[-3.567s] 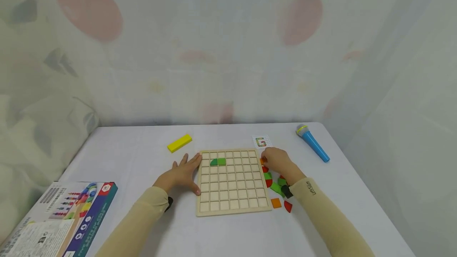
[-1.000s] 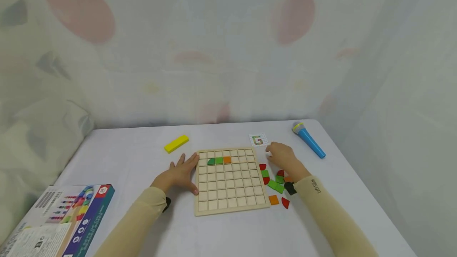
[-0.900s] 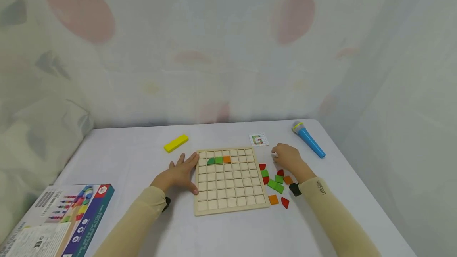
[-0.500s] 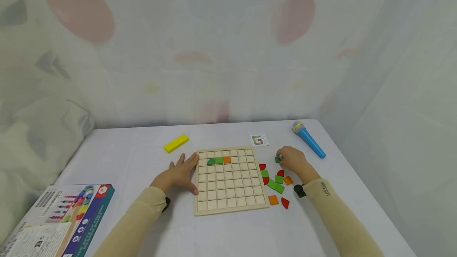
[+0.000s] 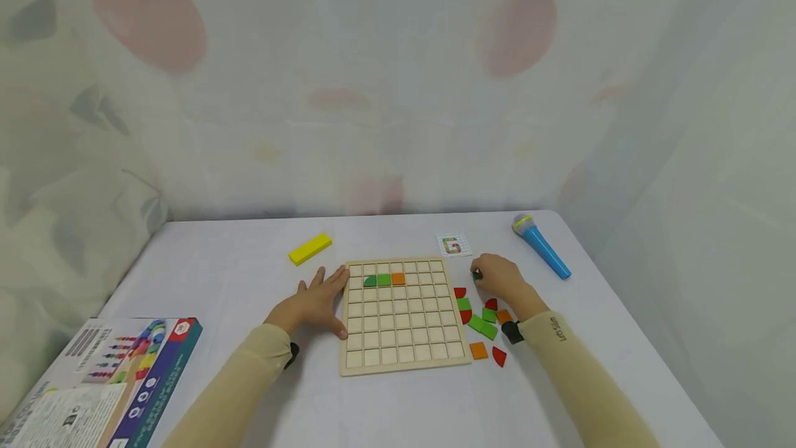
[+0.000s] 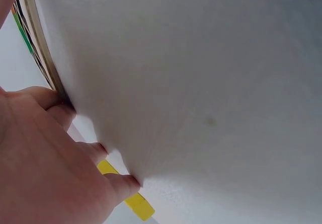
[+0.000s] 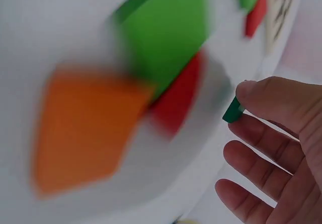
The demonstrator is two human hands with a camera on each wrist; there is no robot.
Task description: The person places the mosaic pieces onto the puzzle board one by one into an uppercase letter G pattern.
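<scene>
Head view, right hand: the right hand (image 5: 500,280) hovers just right of the wooden grid board (image 5: 404,362), pinching a small green piece (image 5: 476,274) at its fingertips, above the worktop (image 5: 249,275)
Head view, left hand: the left hand (image 5: 313,303) lies flat with fingers straight, pressing against the board's left edge, grasping nothing
Head view, board: two green tiles (image 5: 378,281) and an orange tile (image 5: 398,279) sit side by side in the second row from the far edge
Head view, loose pieces: a scatter of red, green and orange pieces (image 5: 481,323) lies on the worktop between the board and the right forearm
Head view, surroundings: a pattern card (image 5: 453,245) just beyond the board's far right corner, a blue toy microphone (image 5: 541,246) further right, a yellow block (image 5: 310,249) beyond the far left corner, a printed box (image 5: 99,382) at the near left edge
Left wrist view: fingers (image 6: 65,114) touch the board edge (image 6: 37,38); the yellow block (image 6: 128,196) shows past them
Right wrist view: thumb and forefinger pinch the green piece (image 7: 233,110), other fingers (image 7: 256,148) loosely extended; blurred orange piece (image 7: 88,128), green piece and red pieces lie close by
</scene>
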